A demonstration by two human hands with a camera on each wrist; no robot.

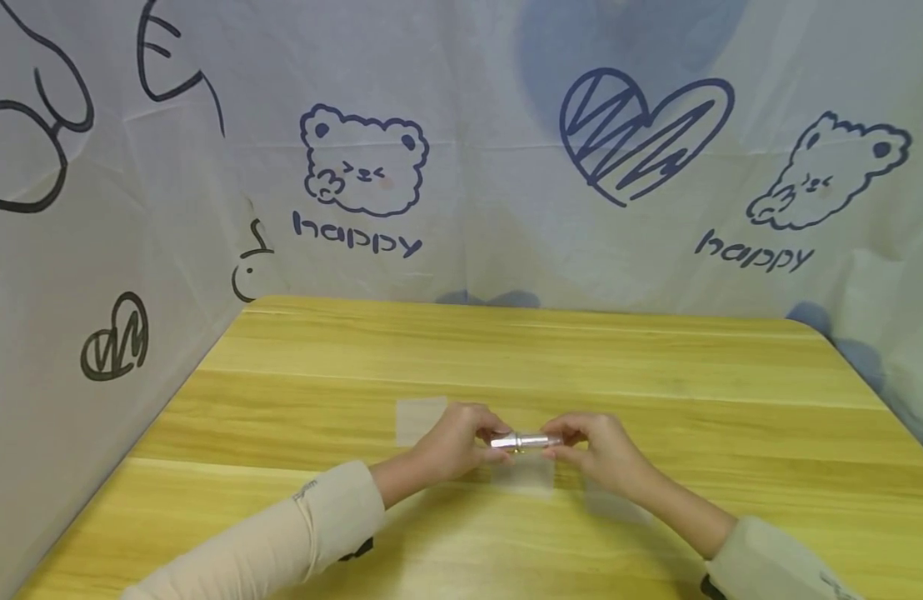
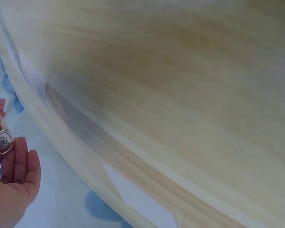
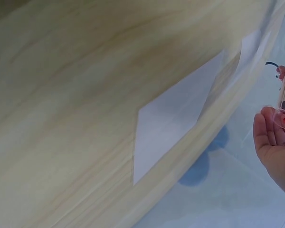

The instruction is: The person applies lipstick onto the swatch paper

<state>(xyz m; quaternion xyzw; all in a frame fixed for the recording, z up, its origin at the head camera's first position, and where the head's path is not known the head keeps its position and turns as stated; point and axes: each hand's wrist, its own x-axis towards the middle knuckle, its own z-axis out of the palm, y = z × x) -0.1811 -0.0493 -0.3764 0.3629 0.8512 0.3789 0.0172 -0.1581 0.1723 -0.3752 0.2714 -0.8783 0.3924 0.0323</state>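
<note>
A slim, shiny lipstick tube [image 1: 529, 441] is held level between both hands, just above the table. My left hand [image 1: 457, 442] pinches its left end with thumb and fingers. At the other end, my right hand [image 1: 610, 450] pinches it the same way. The tube is silvery pink, with a gold-coloured band near its middle. The left wrist view shows a diamond-shaped end piece [image 2: 4, 142] with a dial-like face by the left fingers. In the right wrist view, a clear end [image 3: 284, 118] with a red mark shows at the right fingers.
The wood-grain table [image 1: 506, 358] spreads under both hands. White paper squares lie on it: one left square [image 1: 416, 421], one middle square [image 1: 523, 477] below the tube, and one right square [image 1: 617, 505] partly hidden by the right forearm. A patterned cloth [image 1: 499, 208] hangs behind.
</note>
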